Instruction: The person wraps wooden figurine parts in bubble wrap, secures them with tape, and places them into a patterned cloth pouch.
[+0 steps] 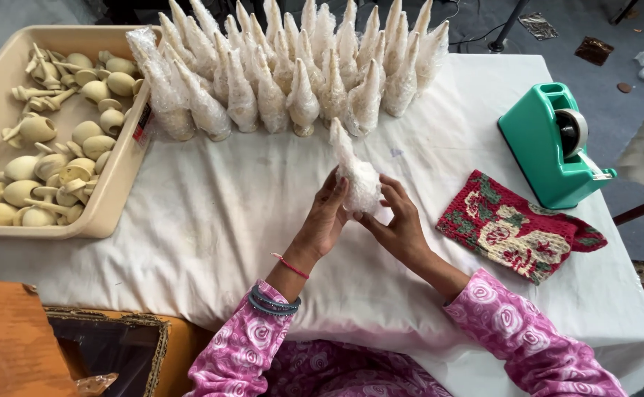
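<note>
Head camera view: at the centre of the frame, a person in pink rose-print sleeves holds a cone-shaped piece wrapped in clear bubble film [356, 176] just above a white-draped surface [212, 220]. The left hand [327, 219] cups the wrapped piece from the left, fingers closed against its rounded base; the right hand [399, 220] meets it from the lower right, fingers pinching the film at the same end. Both hands sit equally close, wrists angled inward from the lower edge. The piece's long axis runs nearly upright in the frame, narrow tip pointing toward the top, slightly left.

Beyond the tip, across the upper middle, stand rows of finished wrapped cones [292, 66], upright and packed together, well apart from the hands. At upper left, a beige tub [112, 198] holds unwrapped pale wooden pieces [50, 140]. A green tape dispenser [550, 147] sits at upper right, with a red patterned knit cloth [517, 231] just beside the right hand.
</note>
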